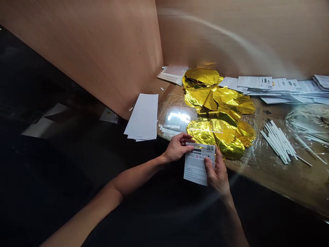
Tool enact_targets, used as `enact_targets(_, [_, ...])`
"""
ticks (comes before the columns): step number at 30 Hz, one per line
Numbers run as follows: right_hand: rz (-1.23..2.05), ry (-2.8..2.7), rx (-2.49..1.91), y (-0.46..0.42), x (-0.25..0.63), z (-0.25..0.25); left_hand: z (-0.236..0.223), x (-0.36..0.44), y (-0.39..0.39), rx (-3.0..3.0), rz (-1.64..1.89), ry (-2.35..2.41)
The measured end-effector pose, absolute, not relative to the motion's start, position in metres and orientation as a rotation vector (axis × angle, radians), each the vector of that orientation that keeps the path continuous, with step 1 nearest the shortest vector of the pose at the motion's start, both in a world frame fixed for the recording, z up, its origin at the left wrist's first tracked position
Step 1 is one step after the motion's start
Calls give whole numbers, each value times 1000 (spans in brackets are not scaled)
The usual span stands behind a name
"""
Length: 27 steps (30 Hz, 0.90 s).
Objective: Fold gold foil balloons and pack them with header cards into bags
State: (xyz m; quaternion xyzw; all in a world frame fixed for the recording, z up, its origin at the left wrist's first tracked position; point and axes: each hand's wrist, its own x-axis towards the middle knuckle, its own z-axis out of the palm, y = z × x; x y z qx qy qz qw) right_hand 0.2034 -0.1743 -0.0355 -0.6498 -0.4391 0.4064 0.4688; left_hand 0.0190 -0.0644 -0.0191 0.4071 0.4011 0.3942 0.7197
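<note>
A white printed card with a barcode and small symbols is held over the near edge of the table. My left hand pinches its upper left corner. My right hand grips its right side, thumb laid across the printed face. Just beyond the card lies a heap of flat gold foil balloons. A clear plastic sleeve rests on the table to the left of the balloons, close to my left hand.
A stack of white sheets overhangs the table's left end. White sticks lie at the right by a clear bag of more sticks. Printed cards line the back wall. Wooden panels enclose the corner.
</note>
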Motion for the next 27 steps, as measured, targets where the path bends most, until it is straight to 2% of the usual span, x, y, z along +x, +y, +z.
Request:
enact_targets(6, [835,-1091,-1635,-181,190,-35,-29,26,-73,896,979,924])
enact_targets(11, [871,-982,-1643,-185,179,-39,-37,30,-82,912,1010,1072])
enact_targets(17, [957,-994,-1639,-184,187,-34,-30,24,-85,901,990,1031])
enact_targets(22, [834,-1181,-1727,-184,198,-24,-26,24,-79,896,1004,914])
enact_targets(27, [726,-1093,-1757,-186,182,-25,-31,34,-82,977,1092,1056])
